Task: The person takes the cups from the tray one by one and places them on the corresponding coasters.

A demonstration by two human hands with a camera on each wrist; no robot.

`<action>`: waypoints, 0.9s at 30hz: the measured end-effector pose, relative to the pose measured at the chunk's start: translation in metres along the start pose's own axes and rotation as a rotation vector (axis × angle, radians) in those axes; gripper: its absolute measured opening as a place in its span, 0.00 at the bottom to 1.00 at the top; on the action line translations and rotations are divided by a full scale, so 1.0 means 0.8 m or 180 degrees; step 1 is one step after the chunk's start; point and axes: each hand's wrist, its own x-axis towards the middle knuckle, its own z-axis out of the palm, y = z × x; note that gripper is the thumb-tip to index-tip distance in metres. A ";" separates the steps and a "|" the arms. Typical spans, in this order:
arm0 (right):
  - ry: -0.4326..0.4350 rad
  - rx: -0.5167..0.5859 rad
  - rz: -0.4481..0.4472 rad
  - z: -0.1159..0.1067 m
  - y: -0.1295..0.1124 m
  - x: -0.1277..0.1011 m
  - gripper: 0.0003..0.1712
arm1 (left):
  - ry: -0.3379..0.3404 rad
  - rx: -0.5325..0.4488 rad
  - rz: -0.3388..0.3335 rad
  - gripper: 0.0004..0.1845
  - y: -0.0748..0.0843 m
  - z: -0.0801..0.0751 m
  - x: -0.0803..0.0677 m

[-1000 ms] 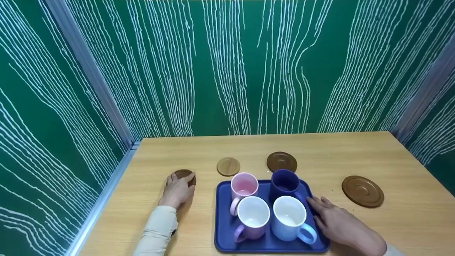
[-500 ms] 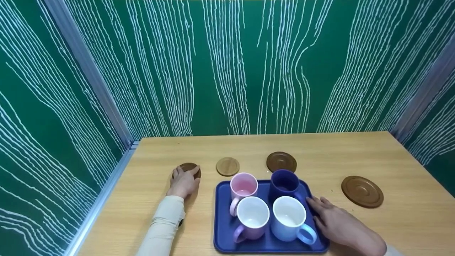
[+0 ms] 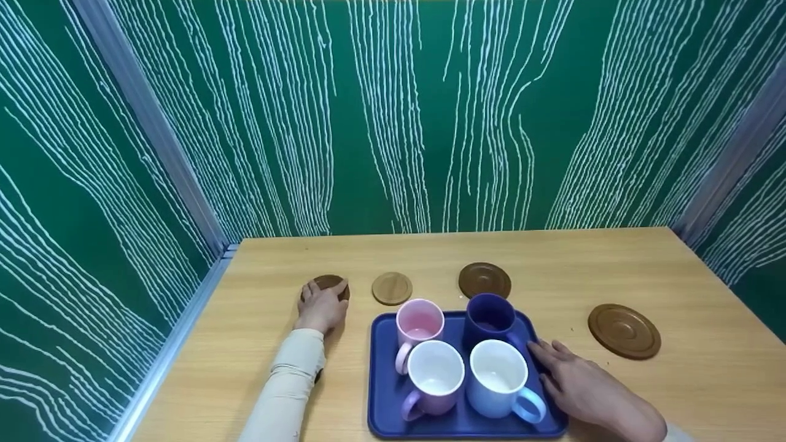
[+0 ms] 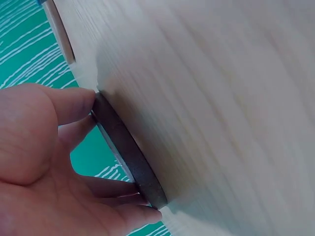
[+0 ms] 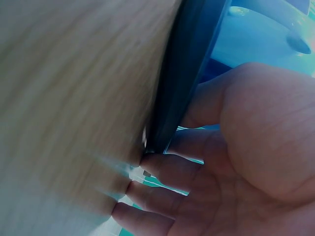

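My left hand (image 3: pixel 322 309) grips a round dark brown wooden coaster (image 3: pixel 330 281) by its edges, on the table left of a blue tray (image 3: pixel 382 399). In the left wrist view the thumb is at one end of the coaster (image 4: pixel 129 147) and the fingers at the other, its rim close to the wood. At the tray's right edge rests my right hand (image 3: pixel 583 385), its fingers extended. The right wrist view has the thumb and forefinger against the tray rim (image 5: pixel 179 73), the other fingertips on the table. The tray bears a pink mug (image 3: pixel 420 320), purple mug (image 3: pixel 436 371), light blue mug (image 3: pixel 498 371) and dark blue mug (image 3: pixel 490 320).
Behind the tray lie a small light wooden coaster (image 3: pixel 392 288) and a dark brown coaster (image 3: pixel 484 280). A larger brown coaster (image 3: pixel 624 331) lies right of my right hand. Green panels with white lines (image 3: pixel 381 123) stand at the back and sides of the wooden table (image 3: pixel 295 252).
My left hand has moved the dark brown coaster away from me and slightly right, toward the light coaster. The right hand, tray and mugs have stayed in place.
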 end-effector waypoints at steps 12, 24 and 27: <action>-0.0058 0.0015 0.0028 -0.001 0.000 0.000 0.33 | -0.0057 0.0012 -0.0035 0.28 0.004 -0.001 0.014; 0.0200 -0.0069 -0.0155 0.004 0.001 -0.006 0.31 | -0.0042 -0.0016 -0.0033 0.29 0.005 0.000 0.014; 0.0171 -0.0060 -0.0142 0.004 0.001 -0.005 0.32 | -0.0047 -0.0040 -0.0029 0.29 0.005 0.000 0.014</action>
